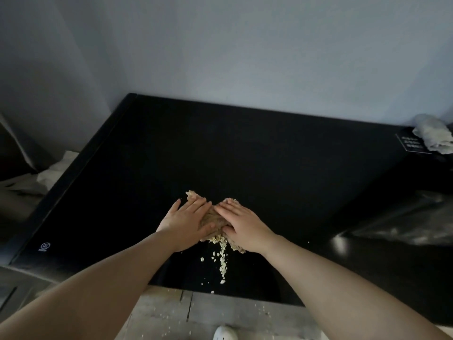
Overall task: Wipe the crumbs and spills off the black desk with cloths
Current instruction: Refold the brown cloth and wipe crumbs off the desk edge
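Observation:
A tan cloth point(212, 218) lies on the black desk point(269, 168) near its front edge. My left hand point(188, 222) and my right hand point(242, 223) both press flat on the cloth, side by side, fingers pointing away from me. The hands hide most of the cloth. A trail of pale yellow crumbs point(222, 257) runs from under the cloth toward the desk's front edge. One more crumb sits at the very edge.
A crumpled grey cloth point(434, 136) lies at the desk's far right corner beside a small label. A dark plastic bag point(402, 217) sits on the right. The grey floor point(220, 312) below the desk edge holds scattered crumbs. A wall rises behind the desk.

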The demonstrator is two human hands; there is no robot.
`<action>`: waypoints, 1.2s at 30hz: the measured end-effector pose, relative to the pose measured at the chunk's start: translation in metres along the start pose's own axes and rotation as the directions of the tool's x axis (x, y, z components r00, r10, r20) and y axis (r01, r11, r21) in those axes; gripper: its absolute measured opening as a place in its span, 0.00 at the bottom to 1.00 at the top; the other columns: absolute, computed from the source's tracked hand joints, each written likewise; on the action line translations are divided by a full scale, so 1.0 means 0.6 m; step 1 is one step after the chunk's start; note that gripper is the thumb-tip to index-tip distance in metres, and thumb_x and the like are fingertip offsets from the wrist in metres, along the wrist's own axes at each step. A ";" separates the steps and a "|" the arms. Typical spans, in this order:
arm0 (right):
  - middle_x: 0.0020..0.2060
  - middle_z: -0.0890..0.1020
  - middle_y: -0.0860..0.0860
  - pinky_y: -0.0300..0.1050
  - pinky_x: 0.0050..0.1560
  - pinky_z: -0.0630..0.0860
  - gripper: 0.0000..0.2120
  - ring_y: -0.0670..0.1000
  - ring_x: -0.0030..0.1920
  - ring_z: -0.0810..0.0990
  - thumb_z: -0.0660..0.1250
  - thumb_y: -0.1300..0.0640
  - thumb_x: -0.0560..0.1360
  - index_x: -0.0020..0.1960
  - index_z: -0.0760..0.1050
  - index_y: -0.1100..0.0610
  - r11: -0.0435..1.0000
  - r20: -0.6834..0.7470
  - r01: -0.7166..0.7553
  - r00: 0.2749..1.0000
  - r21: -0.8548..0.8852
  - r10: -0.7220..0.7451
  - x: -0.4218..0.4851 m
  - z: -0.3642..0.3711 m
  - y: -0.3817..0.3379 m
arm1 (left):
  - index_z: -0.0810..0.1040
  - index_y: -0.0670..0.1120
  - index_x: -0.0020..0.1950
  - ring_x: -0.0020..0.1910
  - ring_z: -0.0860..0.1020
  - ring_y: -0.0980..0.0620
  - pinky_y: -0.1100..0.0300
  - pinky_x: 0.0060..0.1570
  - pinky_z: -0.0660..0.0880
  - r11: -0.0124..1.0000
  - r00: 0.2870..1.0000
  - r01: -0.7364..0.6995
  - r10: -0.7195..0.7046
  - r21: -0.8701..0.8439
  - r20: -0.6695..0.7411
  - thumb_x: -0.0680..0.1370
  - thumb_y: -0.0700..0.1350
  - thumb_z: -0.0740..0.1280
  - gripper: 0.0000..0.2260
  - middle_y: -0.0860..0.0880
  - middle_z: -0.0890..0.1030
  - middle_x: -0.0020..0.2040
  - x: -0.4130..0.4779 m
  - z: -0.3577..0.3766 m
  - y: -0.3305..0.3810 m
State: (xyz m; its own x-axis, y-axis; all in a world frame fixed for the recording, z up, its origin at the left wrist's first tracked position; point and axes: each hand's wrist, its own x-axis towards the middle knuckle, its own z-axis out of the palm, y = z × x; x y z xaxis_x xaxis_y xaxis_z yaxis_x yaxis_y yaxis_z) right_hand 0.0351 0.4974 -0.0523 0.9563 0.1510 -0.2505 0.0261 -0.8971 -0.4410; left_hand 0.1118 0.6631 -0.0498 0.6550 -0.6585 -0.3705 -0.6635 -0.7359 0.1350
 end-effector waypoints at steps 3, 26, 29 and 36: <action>0.77 0.51 0.48 0.38 0.71 0.39 0.27 0.46 0.76 0.44 0.55 0.54 0.81 0.77 0.49 0.52 1.000 -0.002 -0.011 1.000 -0.010 0.011 -0.026 0.015 -0.016 | 0.45 0.51 0.77 0.75 0.40 0.55 0.51 0.73 0.40 0.999 0.999 -0.032 0.031 0.039 0.034 0.79 0.63 0.47 0.30 0.53 0.46 0.78 -0.028 0.005 0.006; 0.56 0.80 0.52 0.48 0.61 0.71 0.18 0.51 0.59 0.75 0.65 0.65 0.74 0.62 0.76 0.52 0.984 -0.270 -0.141 0.948 0.114 0.167 -0.201 0.190 -0.199 | 0.72 0.49 0.64 0.60 0.75 0.53 0.50 0.73 0.43 0.960 0.977 -0.089 0.137 0.267 -0.164 0.78 0.39 0.56 0.15 0.42 0.71 0.68 -0.253 0.121 0.049; 0.55 0.80 0.52 0.47 0.60 0.70 0.17 0.53 0.58 0.75 0.65 0.66 0.74 0.60 0.76 0.53 0.987 -0.259 -0.138 0.954 0.077 0.153 -0.225 0.208 -0.202 | 0.73 0.52 0.59 0.59 0.75 0.55 0.54 0.73 0.45 0.979 0.978 -0.098 0.127 0.177 -0.163 0.78 0.44 0.57 0.12 0.51 0.79 0.57 -0.271 0.144 0.057; 0.63 0.71 0.53 0.47 0.63 0.64 0.22 0.55 0.64 0.66 0.61 0.65 0.76 0.69 0.66 0.55 0.980 -0.269 -0.196 0.943 0.030 0.196 -0.265 0.178 -0.198 | 0.70 0.47 0.51 0.51 0.76 0.48 0.59 0.50 0.68 0.981 0.985 -0.081 0.053 -0.175 -0.161 0.80 0.42 0.55 0.05 0.48 0.79 0.49 -0.306 0.126 0.098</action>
State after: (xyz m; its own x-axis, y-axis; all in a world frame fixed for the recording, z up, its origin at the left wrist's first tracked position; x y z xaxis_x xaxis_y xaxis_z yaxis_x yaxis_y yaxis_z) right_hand -0.1512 0.6242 -0.0520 0.9852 -0.1457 -0.0906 -0.1702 -0.8965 -0.4091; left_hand -0.0750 0.7527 -0.0431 0.6687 -0.7133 -0.2098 -0.6410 -0.6960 0.3235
